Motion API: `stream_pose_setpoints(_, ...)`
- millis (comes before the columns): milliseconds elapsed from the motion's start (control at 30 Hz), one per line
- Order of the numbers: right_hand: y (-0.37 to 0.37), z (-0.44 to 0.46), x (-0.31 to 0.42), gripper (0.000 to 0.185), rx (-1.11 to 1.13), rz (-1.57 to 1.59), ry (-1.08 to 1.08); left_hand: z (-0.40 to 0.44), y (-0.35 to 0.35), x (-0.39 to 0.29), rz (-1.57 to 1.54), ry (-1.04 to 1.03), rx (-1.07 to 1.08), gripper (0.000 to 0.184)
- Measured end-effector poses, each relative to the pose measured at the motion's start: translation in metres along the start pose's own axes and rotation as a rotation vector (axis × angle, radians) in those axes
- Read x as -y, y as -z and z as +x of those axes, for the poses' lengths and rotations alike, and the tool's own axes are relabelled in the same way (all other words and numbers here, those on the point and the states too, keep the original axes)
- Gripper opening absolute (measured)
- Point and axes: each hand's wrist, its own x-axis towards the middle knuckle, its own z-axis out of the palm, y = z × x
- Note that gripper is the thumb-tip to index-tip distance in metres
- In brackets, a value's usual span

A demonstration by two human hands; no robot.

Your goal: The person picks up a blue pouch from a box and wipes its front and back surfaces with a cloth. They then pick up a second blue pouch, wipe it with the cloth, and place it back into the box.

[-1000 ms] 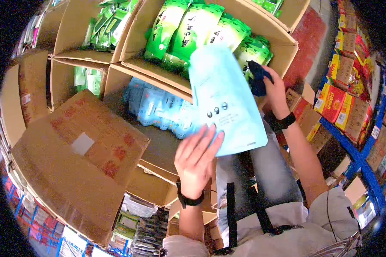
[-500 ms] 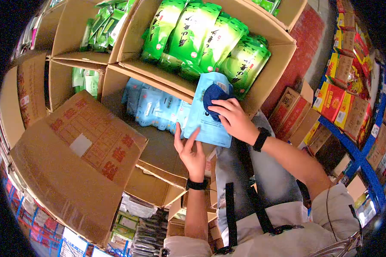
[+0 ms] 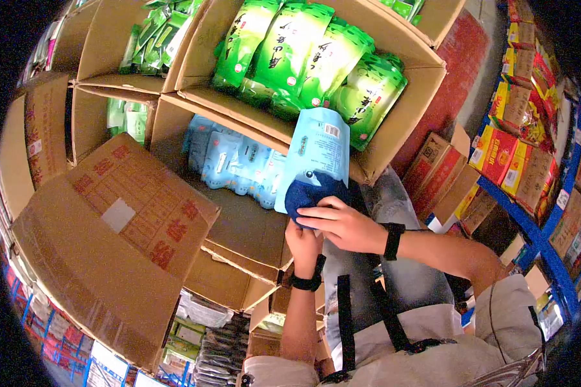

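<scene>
A light blue pouch (image 3: 319, 138) with a printed back and a barcode leans against the edge of the box of green pouches. My right hand (image 3: 348, 227) is closed on a dark blue cloth (image 3: 306, 191), which lies against the lower part of the pouch. At the pouch's bottom edge is my left hand (image 3: 303, 244), its fingers bent and partly hidden behind the pouch and cloth. More light blue pouches (image 3: 239, 161) lie in the open carton just to the left.
Green pouches (image 3: 290, 48) stand in a cardboard box (image 3: 407, 129) above the hands. A large carton flap (image 3: 119, 213) juts out on the left. Smaller boxes of green packets (image 3: 161, 42) sit at upper left. Blue shelving (image 3: 519, 213) with red and yellow cartons (image 3: 497, 151) runs along the right.
My right hand has slid the cloth down the pouch, from its middle to its lower edge. My left hand, with fingers spread beside the pouch before, has moved to its bottom edge.
</scene>
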Motion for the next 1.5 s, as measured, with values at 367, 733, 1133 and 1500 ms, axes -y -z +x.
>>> stream_pose_setpoints(367,0.045,0.063,-0.093,0.049,-0.224,-0.442,-0.285,-0.015,0.002,-0.017,-0.208,0.19,-0.076,0.033)
stream_pose_setpoints(733,0.0,0.04,-0.02,0.034,0.149,-0.258,0.173,-0.016,0.004,-0.01,0.021,0.099,-0.036,0.029)
stream_pose_setpoints(1133,0.041,0.075,-0.061,0.029,-0.046,-0.624,-0.165,-0.02,0.019,0.009,-0.039,0.138,-0.106,0.033)
stream_pose_setpoints(1500,0.071,0.083,-0.059,0.031,-0.354,-0.505,-0.289,-0.018,0.013,0.004,-0.102,0.168,-0.108,0.026)
